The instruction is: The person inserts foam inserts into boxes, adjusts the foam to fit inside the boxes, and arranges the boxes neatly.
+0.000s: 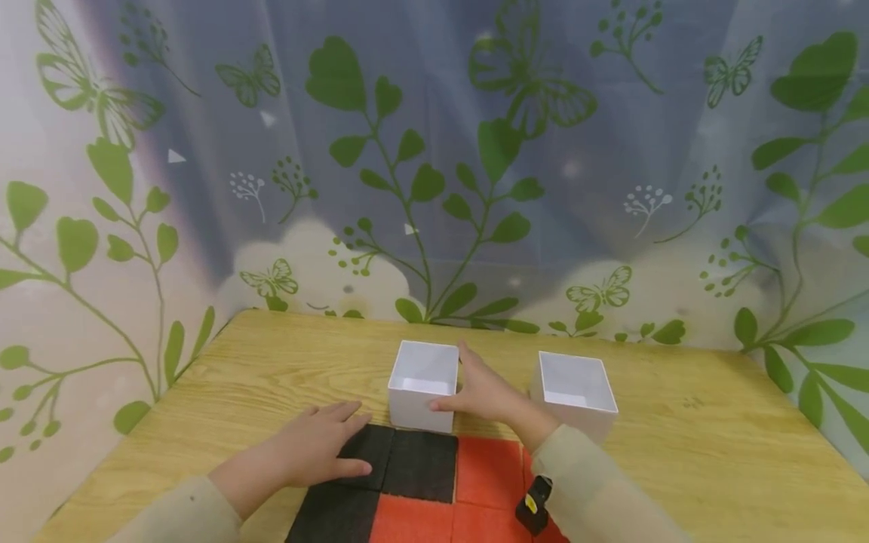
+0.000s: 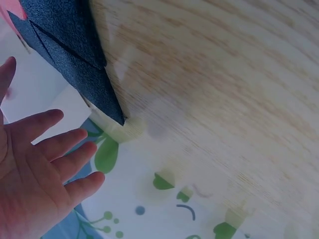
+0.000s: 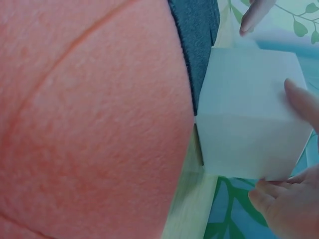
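Observation:
A white open-topped box (image 1: 410, 409) stands on the table just behind the black squares. My right hand (image 1: 485, 390) holds it at its right side, the thumb on the front face and the other fingers around the right side. The right wrist view shows the thumb and fingertips against the box (image 3: 249, 144). My left hand (image 1: 315, 446) is at the left, its fingers spread above the corner of the black cloth-like squares (image 1: 421, 465). In the left wrist view, that palm (image 2: 30, 184) and fingers hold nothing.
A second white open box (image 1: 585, 417) stands to the right, partly behind my right forearm. Red squares (image 1: 489, 473) lie beside the black ones on the wooden table (image 1: 692, 422). A curtain (image 1: 597, 226) with leaves and butterflies hangs along the table's far edge.

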Action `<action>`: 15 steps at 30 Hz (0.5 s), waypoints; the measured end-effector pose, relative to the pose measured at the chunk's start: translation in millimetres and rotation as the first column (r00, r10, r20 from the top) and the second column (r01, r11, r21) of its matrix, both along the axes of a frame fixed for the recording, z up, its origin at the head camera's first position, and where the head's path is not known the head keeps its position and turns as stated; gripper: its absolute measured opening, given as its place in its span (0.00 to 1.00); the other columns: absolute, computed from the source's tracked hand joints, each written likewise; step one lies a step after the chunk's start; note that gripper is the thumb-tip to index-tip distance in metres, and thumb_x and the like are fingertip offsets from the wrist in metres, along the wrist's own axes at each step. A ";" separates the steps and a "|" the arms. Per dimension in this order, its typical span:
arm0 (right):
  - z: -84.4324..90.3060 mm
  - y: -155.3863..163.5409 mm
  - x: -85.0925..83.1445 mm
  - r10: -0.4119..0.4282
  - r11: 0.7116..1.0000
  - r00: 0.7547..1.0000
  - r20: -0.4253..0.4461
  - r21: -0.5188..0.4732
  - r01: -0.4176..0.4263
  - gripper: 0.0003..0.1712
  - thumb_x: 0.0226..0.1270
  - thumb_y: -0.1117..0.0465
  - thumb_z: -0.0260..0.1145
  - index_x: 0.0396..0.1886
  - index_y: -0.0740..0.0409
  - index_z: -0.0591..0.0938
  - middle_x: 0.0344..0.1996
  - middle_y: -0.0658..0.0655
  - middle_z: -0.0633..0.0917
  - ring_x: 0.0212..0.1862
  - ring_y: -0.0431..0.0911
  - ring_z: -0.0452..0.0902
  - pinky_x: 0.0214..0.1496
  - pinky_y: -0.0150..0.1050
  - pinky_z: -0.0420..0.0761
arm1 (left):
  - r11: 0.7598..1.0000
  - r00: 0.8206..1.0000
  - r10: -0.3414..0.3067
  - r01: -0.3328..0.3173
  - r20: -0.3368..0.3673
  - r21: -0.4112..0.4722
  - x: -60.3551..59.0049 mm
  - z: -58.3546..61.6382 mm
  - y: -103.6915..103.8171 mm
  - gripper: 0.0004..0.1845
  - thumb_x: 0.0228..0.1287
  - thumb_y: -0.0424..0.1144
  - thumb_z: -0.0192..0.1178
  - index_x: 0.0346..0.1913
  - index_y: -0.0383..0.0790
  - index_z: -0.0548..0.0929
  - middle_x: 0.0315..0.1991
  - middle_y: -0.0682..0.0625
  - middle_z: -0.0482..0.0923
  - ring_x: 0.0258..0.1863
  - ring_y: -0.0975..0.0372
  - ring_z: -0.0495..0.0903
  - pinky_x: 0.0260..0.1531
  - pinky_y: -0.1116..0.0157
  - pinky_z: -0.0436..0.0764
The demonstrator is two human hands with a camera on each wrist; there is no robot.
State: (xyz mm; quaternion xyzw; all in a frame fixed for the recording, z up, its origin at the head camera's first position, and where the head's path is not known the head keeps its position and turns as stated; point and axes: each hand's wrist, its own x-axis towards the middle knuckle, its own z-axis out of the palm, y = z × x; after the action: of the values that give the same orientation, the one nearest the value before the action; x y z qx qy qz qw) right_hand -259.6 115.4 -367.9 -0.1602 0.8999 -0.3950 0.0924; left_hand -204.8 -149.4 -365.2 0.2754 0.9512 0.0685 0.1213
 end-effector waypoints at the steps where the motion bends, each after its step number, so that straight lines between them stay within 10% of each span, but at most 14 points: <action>1: 0.0 0.3 -0.1 -0.005 1.000 1.000 0.009 0.002 0.005 0.66 0.49 0.48 0.74 0.73 0.66 0.39 0.71 0.68 0.48 0.70 0.59 0.46 0.66 0.55 0.55 | 1.000 1.000 -0.004 0.004 -0.005 -0.004 0.1 -0.6 0.1 0.38 0.57 0.62 0.57 0.65 0.39 0.70 0.65 0.40 0.64 0.64 0.47 0.62 0.57 0.42 0.61; 15: -11.0 4.5 -8.7 -0.007 0.996 0.998 0.064 -0.085 0.012 0.65 0.47 0.50 0.76 0.73 0.61 0.42 0.71 0.64 0.48 0.68 0.55 0.56 0.61 0.51 0.65 | 0.999 1.000 -0.022 0.022 -0.016 -0.025 -1.6 -4.3 1.4 0.39 0.54 0.61 0.61 0.63 0.38 0.72 0.64 0.39 0.66 0.63 0.47 0.63 0.57 0.42 0.62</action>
State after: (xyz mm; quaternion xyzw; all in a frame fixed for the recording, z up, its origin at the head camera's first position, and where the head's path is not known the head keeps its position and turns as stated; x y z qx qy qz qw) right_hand -268.3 119.9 -378.9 -0.1470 0.8796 -0.4383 0.1124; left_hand -206.4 -148.0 -369.5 0.2849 0.9498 0.0531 0.1175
